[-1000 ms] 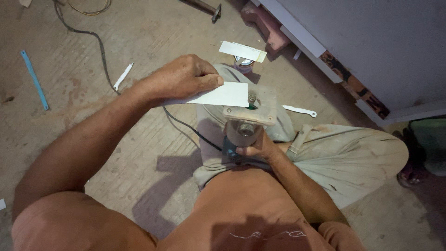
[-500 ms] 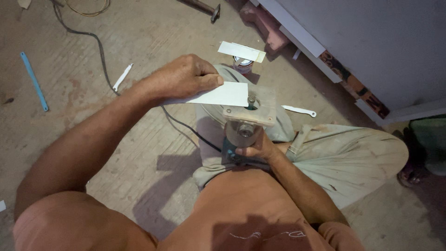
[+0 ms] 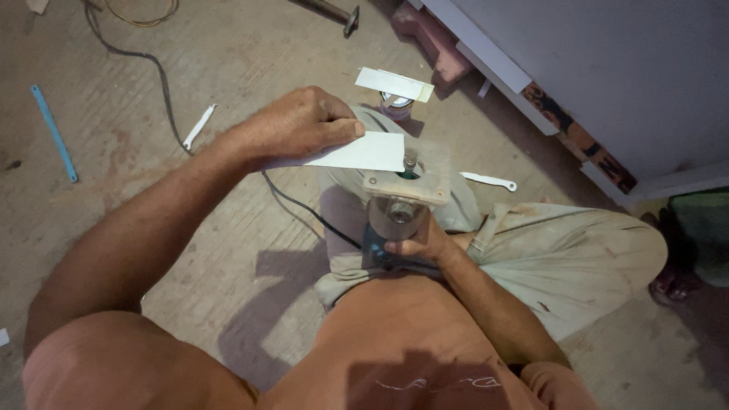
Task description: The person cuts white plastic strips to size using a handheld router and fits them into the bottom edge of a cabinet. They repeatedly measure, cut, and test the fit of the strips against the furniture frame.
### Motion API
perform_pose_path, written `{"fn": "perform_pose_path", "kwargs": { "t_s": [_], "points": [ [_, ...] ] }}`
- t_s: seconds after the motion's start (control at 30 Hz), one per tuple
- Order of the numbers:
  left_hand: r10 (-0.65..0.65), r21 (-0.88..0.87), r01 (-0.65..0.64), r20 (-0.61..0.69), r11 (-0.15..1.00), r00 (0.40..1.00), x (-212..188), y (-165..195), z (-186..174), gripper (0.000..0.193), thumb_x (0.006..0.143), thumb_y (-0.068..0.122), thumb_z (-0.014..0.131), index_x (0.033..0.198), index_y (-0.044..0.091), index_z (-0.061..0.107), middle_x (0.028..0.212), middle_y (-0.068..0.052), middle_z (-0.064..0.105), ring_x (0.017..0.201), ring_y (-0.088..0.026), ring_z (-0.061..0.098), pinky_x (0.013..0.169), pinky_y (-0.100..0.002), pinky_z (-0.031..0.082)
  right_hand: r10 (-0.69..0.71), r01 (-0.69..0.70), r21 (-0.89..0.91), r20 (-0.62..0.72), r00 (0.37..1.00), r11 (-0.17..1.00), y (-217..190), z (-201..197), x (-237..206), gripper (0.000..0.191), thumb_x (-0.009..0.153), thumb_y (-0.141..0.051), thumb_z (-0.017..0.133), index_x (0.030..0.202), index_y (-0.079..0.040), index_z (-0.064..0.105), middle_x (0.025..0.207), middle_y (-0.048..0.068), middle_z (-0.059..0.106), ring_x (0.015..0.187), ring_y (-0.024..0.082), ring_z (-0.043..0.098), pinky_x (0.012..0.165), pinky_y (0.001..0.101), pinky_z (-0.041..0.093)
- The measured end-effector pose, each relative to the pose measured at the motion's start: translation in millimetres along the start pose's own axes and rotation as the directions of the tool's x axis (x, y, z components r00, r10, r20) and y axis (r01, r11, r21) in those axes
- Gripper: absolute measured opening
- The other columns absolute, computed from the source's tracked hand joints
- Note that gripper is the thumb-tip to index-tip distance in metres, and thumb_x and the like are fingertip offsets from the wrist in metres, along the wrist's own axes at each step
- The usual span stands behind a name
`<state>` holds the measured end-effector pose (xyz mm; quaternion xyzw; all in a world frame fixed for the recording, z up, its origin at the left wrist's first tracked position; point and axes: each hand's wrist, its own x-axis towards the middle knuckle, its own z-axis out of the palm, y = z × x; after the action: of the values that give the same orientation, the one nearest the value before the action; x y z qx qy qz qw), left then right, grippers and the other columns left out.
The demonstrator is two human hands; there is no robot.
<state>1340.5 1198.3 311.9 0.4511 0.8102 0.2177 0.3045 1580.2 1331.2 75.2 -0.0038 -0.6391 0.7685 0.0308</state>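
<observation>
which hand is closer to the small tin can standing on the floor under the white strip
Left. The left hand, holding a flat white sheet piece, sits just beside the small tin can. The right hand grips the power tool lower down, nearer the body.

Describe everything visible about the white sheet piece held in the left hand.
The white sheet piece is thin, flat and smooth, like laminate or plastic, roughly a tapered quadrilateral with straight edges. It lies nearly level above the person's lap. The left hand pinches its left end, thumb on top. Its right edge meets the upright bit of the power tool, resting at the tool's pale base plate. The right hand grips the tool body below. Its underside is hidden.
</observation>
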Motion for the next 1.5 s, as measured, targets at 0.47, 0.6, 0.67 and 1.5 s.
{"fn": "perform_pose_path", "kwargs": {
  "t_s": [0.47,0.6,0.67,1.5],
  "points": [
    [-0.046,0.028,0.045,0.011,0.999,0.999,4,-2,2,0.039,0.098,0.037,0.062,0.097,0.002,0.079,0.076,-0.015,0.074,0.061,-0.022,0.067,0.051,-0.04,0.05,0.019,-0.019,-0.003,-0.022,1.0,1.0,2,1,-2,0.094,0.065,-0.028,0.09,0.146,-0.006,0.048,0.14,0.012,0.059,0.133,0.026,0.056,0.114,0.0433,0.047],
    [-0.044,0.009,0.044,0.011,0.999,0.999,4,-2,3,0.036,0.097,0.035,0.062,0.095,0.003,0.078,0.072,-0.014,0.072,0.057,-0.021,0.064,0.047,-0.04,0.048,0.004,-0.004,0.043,-0.014,1.0,0.999,-5,1,-1,0.091,0.066,-0.027,0.089,0.145,-0.005,0.049,0.138,0.012,0.06,0.131,0.026,0.056,0.113,0.0424,0.046],
    [-0.002,-0.005,0.002,-0.005,1.0,1.0,5,-3,3,0.036,0.097,0.035,0.063,0.094,0.003,0.079,0.072,-0.013,0.072,0.056,-0.019,0.064,0.048,-0.038,0.048,0.026,-0.026,0.063,0.002,1.0,0.998,-9,2,1,0.088,0.068,-0.026,0.089,0.144,-0.004,0.051,0.134,0.013,0.063,0.129,0.026,0.059,0.113,0.0427,0.048],
    [-0.229,-0.386,0.023,-0.496,0.922,0.837,-93,-68,74,0.052,0.083,0.05,0.072,0.107,0.004,0.075,0.095,-0.014,0.077,0.086,-0.024,0.074,0.077,-0.037,0.056,0.0,0.011,0.342,-0.033,0.999,0.94,-49,11,45,0.077,0.07,-0.028,0.084,0.137,0.0,0.057,0.127,0.012,0.065,0.122,0.027,0.062,0.109,0.042,0.05]
  ]
}}
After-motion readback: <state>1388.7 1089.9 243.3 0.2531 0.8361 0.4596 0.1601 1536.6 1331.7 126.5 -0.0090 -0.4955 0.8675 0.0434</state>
